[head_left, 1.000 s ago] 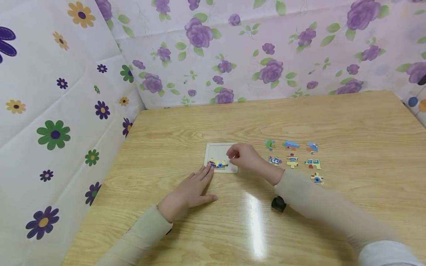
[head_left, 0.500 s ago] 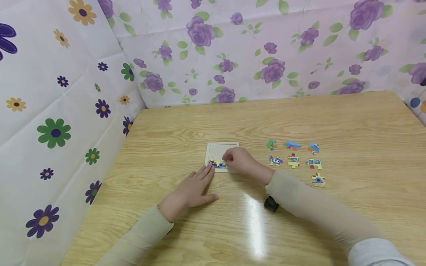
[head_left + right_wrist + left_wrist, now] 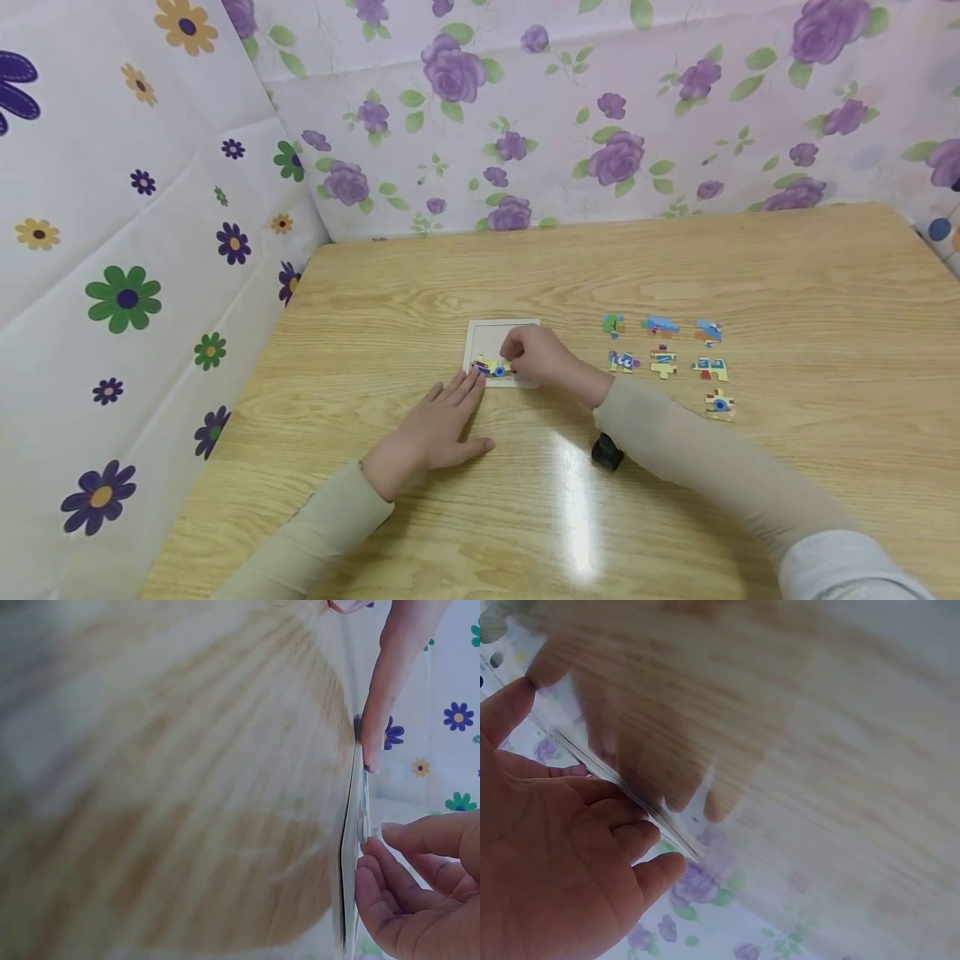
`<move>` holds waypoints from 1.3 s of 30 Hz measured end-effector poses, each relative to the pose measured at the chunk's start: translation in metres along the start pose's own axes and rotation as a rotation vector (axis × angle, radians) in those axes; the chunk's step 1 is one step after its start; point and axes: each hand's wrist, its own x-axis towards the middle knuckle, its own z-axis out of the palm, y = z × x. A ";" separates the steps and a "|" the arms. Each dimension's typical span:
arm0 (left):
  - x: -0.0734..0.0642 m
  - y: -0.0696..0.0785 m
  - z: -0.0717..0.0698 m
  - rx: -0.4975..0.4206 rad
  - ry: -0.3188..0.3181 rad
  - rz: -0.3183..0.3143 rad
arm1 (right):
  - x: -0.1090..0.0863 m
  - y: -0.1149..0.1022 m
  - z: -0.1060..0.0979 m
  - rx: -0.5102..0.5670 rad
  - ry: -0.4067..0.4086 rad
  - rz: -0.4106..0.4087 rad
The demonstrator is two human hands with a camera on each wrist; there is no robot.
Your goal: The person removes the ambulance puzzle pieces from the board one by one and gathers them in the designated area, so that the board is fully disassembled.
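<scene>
A small white square puzzle tray lies on the table, with yellow and blue puzzle pieces joined along its near edge. My left hand lies flat, its fingers stretched out and the tips touching the tray's near-left corner and the piece there. Over the tray's right side, my right hand bends its fingers down and pinches at the right end of the joined pieces. In the right wrist view the right thumb and index fingertips come close together just above the tray edge; the piece's face is mostly hidden.
Several loose puzzle pieces lie in rows right of the tray, one piece nearest me. A black device sits under my right wrist. Flowered cloths bound the wooden table at the back and left.
My right hand has moved slightly left, down to the joined pieces in the tray. My left hand keeps its place at the tray corner. The loose pieces stay put.
</scene>
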 end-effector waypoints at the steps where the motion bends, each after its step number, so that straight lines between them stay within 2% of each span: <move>1: 0.000 0.000 -0.001 0.003 -0.003 -0.002 | 0.001 0.000 0.000 -0.003 0.004 0.001; 11: 0.001 0.002 -0.002 0.026 -0.006 -0.016 | 0.003 0.000 0.002 0.077 0.013 0.002; 18: 0.001 0.002 -0.002 0.028 -0.013 -0.017 | 0.003 0.001 -0.002 0.065 -0.010 -0.007; 28: 0.000 0.000 0.000 0.020 -0.005 -0.016 | -0.002 0.003 -0.008 0.058 0.005 -0.046; 33: -0.001 -0.001 0.000 -0.005 -0.010 -0.026 | -0.009 0.004 -0.016 0.031 0.004 -0.051; 39: -0.002 0.000 0.000 -0.011 -0.009 -0.036 | -0.022 0.007 -0.028 0.049 0.005 -0.050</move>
